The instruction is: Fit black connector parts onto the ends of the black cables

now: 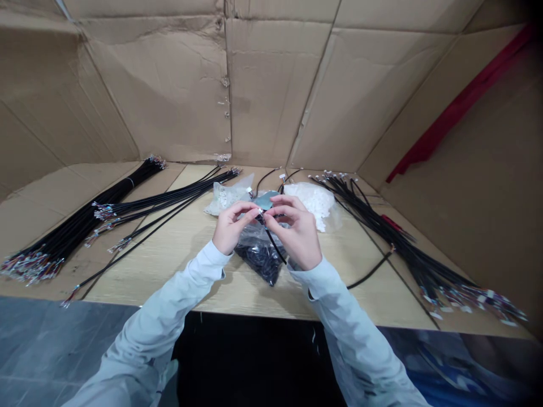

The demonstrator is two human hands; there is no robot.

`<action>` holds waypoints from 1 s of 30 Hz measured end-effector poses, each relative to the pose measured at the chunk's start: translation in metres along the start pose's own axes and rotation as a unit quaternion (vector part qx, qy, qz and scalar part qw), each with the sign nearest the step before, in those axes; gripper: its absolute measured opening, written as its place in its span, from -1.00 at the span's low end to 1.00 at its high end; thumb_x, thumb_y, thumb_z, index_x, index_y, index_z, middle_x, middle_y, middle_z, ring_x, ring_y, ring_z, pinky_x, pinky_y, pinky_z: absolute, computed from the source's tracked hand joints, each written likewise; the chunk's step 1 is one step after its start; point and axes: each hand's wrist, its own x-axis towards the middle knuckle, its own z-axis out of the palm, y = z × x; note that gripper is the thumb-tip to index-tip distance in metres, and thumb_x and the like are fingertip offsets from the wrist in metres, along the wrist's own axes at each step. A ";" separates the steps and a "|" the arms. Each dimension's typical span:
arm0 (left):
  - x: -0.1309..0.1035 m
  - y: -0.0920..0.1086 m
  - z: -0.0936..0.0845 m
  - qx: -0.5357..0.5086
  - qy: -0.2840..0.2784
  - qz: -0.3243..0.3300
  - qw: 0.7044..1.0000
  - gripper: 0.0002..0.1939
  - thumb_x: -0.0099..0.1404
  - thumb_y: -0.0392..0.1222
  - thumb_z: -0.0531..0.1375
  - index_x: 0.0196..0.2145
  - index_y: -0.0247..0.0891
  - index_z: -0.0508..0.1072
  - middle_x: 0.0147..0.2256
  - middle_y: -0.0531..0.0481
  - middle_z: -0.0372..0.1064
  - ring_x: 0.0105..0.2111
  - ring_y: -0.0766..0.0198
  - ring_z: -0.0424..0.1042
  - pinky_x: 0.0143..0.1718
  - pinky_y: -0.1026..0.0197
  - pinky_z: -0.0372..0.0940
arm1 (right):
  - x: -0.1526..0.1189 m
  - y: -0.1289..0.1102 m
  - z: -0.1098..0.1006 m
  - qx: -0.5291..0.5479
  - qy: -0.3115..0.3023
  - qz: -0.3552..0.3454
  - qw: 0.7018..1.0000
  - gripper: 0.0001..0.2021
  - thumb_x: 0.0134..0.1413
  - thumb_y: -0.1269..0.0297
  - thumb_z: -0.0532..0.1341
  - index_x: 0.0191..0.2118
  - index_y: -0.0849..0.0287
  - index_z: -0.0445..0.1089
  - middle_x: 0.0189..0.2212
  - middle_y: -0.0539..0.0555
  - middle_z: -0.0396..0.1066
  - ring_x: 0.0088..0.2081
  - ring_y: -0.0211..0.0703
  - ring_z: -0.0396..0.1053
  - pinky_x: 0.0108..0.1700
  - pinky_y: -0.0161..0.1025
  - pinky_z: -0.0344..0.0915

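Note:
Above the middle of the table, my left hand (230,227) pinches a small white connector (260,211) between thumb and fingertips. Close beside it, my right hand (298,233) is closed on the thin wires at the end of a black cable (275,246), which runs down past my right wrist. The fingertips of both hands almost meet, so whether the wires sit in the connector cannot be made out. Under my hands lies a clear bag of black parts (258,254). Bags of white connectors lie behind on the left (231,195) and right (316,200).
A tied bundle of black cables (102,212) and a looser group (178,192) lie to the left. Another cable pile (377,226) spreads along the right, with a red-handled tool (391,223) beside it. Cardboard walls (275,85) enclose the back and sides.

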 end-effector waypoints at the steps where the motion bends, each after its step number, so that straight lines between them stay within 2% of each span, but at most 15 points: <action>1: 0.000 -0.001 0.000 -0.012 -0.003 -0.007 1.000 -0.82 0.04 -0.14 0.24 -0.42 -0.30 0.48 -0.37 0.00 0.36 -0.39 0.37 0.34 -0.37 0.32 0.30 | 0.000 -0.001 -0.001 -0.001 -0.009 0.001 1.000 -0.92 -0.16 0.36 0.22 -0.51 0.27 0.42 -0.21 0.13 0.32 -0.24 -0.29 0.34 -0.36 -0.39 0.39; 7: 0.000 -0.006 0.000 -0.044 -0.033 -0.013 0.998 -0.86 0.07 -0.17 0.23 -0.41 -0.28 0.48 -0.38 0.03 0.33 -0.38 0.40 0.33 -0.34 0.35 0.28 | 0.002 -0.004 -0.004 -0.004 -0.025 0.013 1.000 -0.90 -0.17 0.35 0.21 -0.51 0.28 0.41 -0.18 0.13 0.30 -0.24 -0.29 0.34 -0.34 -0.39 0.39; 13: -0.001 -0.002 0.001 -0.025 -0.033 -0.012 0.999 -0.85 0.07 -0.15 0.23 -0.42 -0.29 0.47 -0.38 0.02 0.32 -0.37 0.39 0.31 -0.37 0.36 0.28 | 0.002 -0.004 -0.006 0.007 -0.052 0.034 0.998 -0.87 -0.18 0.29 0.23 -0.48 0.26 0.45 -0.14 0.12 0.28 -0.22 -0.28 0.33 -0.34 -0.38 0.39; 18: -0.001 0.001 0.001 0.007 -0.027 -0.005 1.000 -0.84 0.07 -0.15 0.22 -0.43 -0.31 0.46 -0.39 0.02 0.31 -0.40 0.39 0.31 -0.38 0.34 0.27 | 0.004 -0.005 -0.007 -0.001 -0.049 0.026 0.998 -0.88 -0.17 0.29 0.23 -0.50 0.25 0.46 -0.17 0.12 0.31 -0.21 -0.27 0.32 -0.33 -0.37 0.38; 21: -0.001 0.000 0.001 -0.008 -0.027 -0.019 0.999 -0.83 0.07 -0.14 0.22 -0.42 -0.30 0.46 -0.39 0.03 0.31 -0.41 0.40 0.30 -0.37 0.34 0.26 | 0.005 -0.005 -0.008 0.002 -0.046 0.034 0.998 -0.88 -0.17 0.30 0.24 -0.51 0.25 0.46 -0.20 0.11 0.33 -0.23 -0.27 0.33 -0.33 -0.37 0.37; 26: -0.002 -0.003 0.001 -0.053 -0.026 -0.046 0.997 -0.82 0.05 -0.14 0.24 -0.41 -0.31 0.46 -0.41 0.04 0.33 -0.42 0.40 0.30 -0.34 0.32 0.25 | 0.005 -0.005 -0.011 0.045 -0.075 0.052 0.995 -0.87 -0.16 0.28 0.24 -0.50 0.25 0.44 -0.22 0.11 0.34 -0.18 -0.24 0.33 -0.32 -0.35 0.34; 30: -0.003 -0.002 0.001 -0.075 -0.028 -0.067 0.995 -0.81 0.04 -0.14 0.25 -0.41 -0.32 0.46 -0.43 0.04 0.34 -0.42 0.39 0.30 -0.33 0.31 0.24 | 0.001 -0.001 -0.011 0.113 -0.087 0.101 0.985 -0.87 -0.19 0.27 0.26 -0.51 0.24 0.43 -0.23 0.10 0.34 -0.17 -0.24 0.31 -0.30 -0.34 0.32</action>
